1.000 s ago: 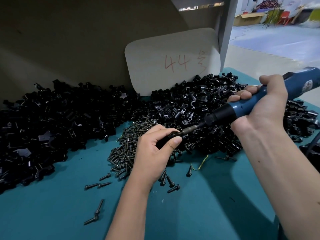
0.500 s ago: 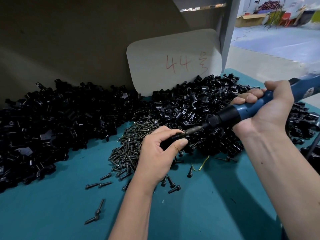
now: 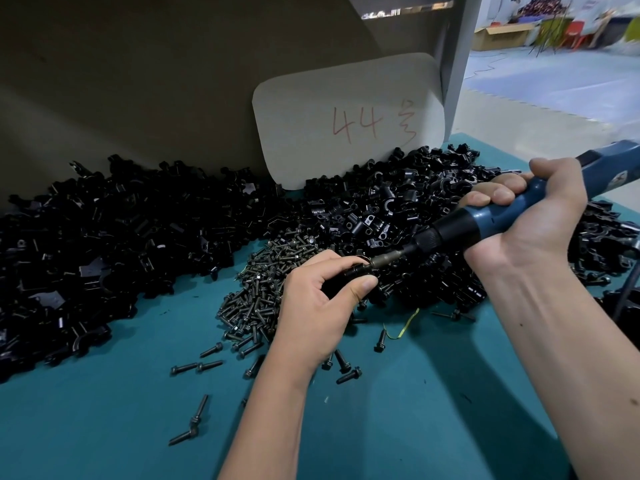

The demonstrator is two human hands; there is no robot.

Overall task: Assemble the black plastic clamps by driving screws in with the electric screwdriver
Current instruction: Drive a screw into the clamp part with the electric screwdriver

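Observation:
My left hand point(image 3: 320, 301) grips a black plastic clamp point(image 3: 337, 285) between thumb and fingers, mostly hidden by the fingers. My right hand point(image 3: 530, 223) holds the blue electric screwdriver point(image 3: 485, 221) by its body. Its metal bit point(image 3: 388, 260) points down-left and meets the clamp at my left fingertips. A heap of dark screws point(image 3: 266, 285) lies just left of my left hand. Behind it sits a pile of small black clamp parts point(image 3: 381, 216).
A large heap of black clamp pieces point(image 3: 86, 244) fills the left of the teal table point(image 3: 398, 410). Loose screws point(image 3: 197, 367) lie scattered near my left wrist. A card marked "44" point(image 3: 346, 123) leans on the back wall. A yellow wire scrap point(image 3: 405, 323) lies between my arms.
The screwdriver and my right hand have shifted slightly down and right in view. The bit stays on the clamp in my left hand.

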